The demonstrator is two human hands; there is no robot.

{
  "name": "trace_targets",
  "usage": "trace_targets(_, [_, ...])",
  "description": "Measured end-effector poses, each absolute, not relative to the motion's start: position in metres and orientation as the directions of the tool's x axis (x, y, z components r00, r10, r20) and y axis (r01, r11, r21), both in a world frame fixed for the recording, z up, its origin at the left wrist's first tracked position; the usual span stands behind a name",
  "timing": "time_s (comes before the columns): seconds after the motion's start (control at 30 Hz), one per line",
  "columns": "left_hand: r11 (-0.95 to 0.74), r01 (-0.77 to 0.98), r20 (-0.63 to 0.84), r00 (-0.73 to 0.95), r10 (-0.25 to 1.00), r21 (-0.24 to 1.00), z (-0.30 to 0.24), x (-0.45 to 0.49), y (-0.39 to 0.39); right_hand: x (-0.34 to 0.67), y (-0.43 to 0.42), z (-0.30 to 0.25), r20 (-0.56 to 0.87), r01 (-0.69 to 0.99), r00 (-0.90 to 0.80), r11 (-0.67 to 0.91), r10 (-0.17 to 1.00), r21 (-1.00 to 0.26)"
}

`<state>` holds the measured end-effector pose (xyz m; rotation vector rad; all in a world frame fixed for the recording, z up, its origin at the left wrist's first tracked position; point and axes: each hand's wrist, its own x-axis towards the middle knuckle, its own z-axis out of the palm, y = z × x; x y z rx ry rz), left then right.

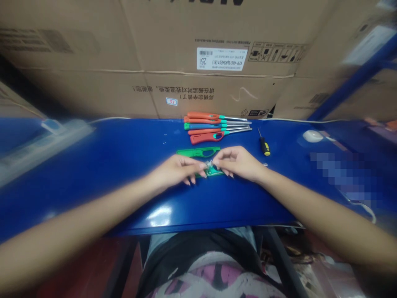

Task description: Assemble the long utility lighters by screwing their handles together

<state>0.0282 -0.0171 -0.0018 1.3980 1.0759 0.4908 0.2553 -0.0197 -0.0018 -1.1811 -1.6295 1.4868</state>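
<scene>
My left hand (187, 169) and my right hand (234, 161) meet at the middle of the blue table, fingertips pinched. Between them is a small pale, partly see-through piece (209, 164), too small to name. Directly beneath lies a green lighter shell half (216, 172) with teal and metal parts in it, mostly covered by my fingers. Just behind it rests another green shell half (194, 152) with a trigger loop. Farther back, several long-necked lighters (206, 136) in orange, red and blue lie side by side, metal tubes pointing right.
A black and yellow screwdriver (264, 147) lies right of my hands. A white rounded object (312, 136) is farther right. At the left sits a blurred white power strip (46, 140). A large cardboard box (108, 95) walls off the back of the blue table (130, 211).
</scene>
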Motion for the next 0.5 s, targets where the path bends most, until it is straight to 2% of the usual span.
trace_targets(0.5, [0.115, 0.333, -0.286, 0.524, 0.802, 0.936, -0.0012, 0.0266, -0.0162, 0.2560, -0.0216, -0.0033, -0.107, 0.262, -0.438, 0.013, 0.892, -0.965])
